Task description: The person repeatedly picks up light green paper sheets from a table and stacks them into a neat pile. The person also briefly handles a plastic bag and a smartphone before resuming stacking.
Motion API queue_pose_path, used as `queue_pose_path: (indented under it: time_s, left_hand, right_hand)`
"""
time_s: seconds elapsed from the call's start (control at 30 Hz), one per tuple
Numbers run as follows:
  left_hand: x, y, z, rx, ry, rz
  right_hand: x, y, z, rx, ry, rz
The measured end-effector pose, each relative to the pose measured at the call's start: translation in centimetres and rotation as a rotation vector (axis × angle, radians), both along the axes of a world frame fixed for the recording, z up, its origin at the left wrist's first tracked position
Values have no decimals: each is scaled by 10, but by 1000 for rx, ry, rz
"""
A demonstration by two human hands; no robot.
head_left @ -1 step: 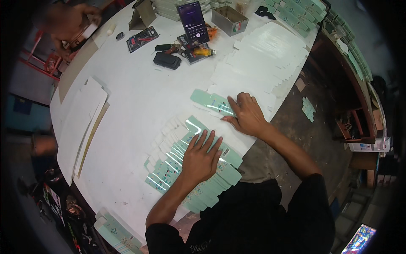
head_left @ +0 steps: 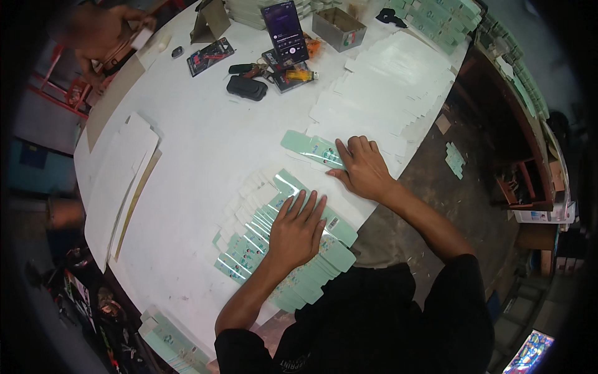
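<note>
My left hand (head_left: 294, 235) lies flat, fingers spread, on a fanned row of mint-green carton blanks (head_left: 243, 255) at the table's near edge. The blanks overlap, printed side up, with white flaps toward the table's middle. Farther off and to the right, my right hand (head_left: 369, 169) has its thumb and fingers around the right end of a narrow mint-green folded carton (head_left: 305, 144). That carton lies flat beside the white sheets, its right end hidden under the hand.
White overlapping blanks (head_left: 398, 75) spread along the right side. A propped phone (head_left: 284, 34), black case (head_left: 246, 88), yellow lighter (head_left: 299, 75) and metal box (head_left: 339, 31) stand at the back. White boards (head_left: 128, 156) lie left. Another person (head_left: 106, 37) sits far left.
The other person's hand at the far left has risen slightly with a white piece. My two hands and the cartons look practically unmoved.
</note>
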State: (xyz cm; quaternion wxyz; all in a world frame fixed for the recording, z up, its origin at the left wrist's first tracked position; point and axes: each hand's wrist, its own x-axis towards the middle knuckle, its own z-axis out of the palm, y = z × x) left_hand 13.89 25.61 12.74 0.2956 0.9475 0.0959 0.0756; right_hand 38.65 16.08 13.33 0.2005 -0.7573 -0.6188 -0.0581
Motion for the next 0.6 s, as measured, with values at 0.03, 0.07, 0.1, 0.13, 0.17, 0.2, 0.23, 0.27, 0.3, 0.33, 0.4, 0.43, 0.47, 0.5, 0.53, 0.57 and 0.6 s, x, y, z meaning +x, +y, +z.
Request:
queue_pose_path:
  time_s: [0.03,0.07,0.1,0.13,0.17,0.2,0.23,0.27,0.3,0.33,0.4,0.43,0.47,0.5,0.53,0.57,0.6]
  left_hand:
    - [0,0,0,1,-16,9]
    - [2,1,3,0,-33,22]
    - [3,1,4,-1,-51,34]
    - [2,0,5,109,-31,10]
    - [3,0,5,223,-15,-8]
    - [1,-2,4,332,13,-38]
    - [-1,-2,3,442,40,-68]
    - [-2,0,3,358,48,-99]
    - [0,6,3,274,43,-123]
    - [3,11,3,189,39,-147]
    - [4,7,26,146,47,-122]
    - [5,6,29,143,48,-117]
    - [5,6,34,140,51,-109]
    - [6,5,32,154,49,-106]
    - [8,5,30,167,47,-103]
    - [7,3,25,168,42,-88]
    - [8,4,17,178,36,-71]
  right_hand:
    - [-8,3,0,-1,-61,-3]
    - [-12,5,2,6,-27,8]
    - [-17,8,5,14,6,19]
    - [-26,6,11,-58,296,10]
    - [-39,6,34,-127,581,5]
    - [-53,4,44,-199,879,-9]
    - [-60,5,36,-268,893,101]
    - [-63,7,21,-365,802,22]
    - [-62,3,11,-345,691,-23]
    - [-58,-4,5,-325,581,-68]
    - [-39,-13,10,-12,153,-10]
    - [-27,-21,5,7,51,-19]
    - [-15,-27,2,29,-48,-30]
    - [-11,-35,-3,-66,143,-48]
    - [-8,-39,-8,-81,199,-52]
    - [-9,-38,-4,-97,256,-53]
    - [-11,-32,5,-108,313,-53]
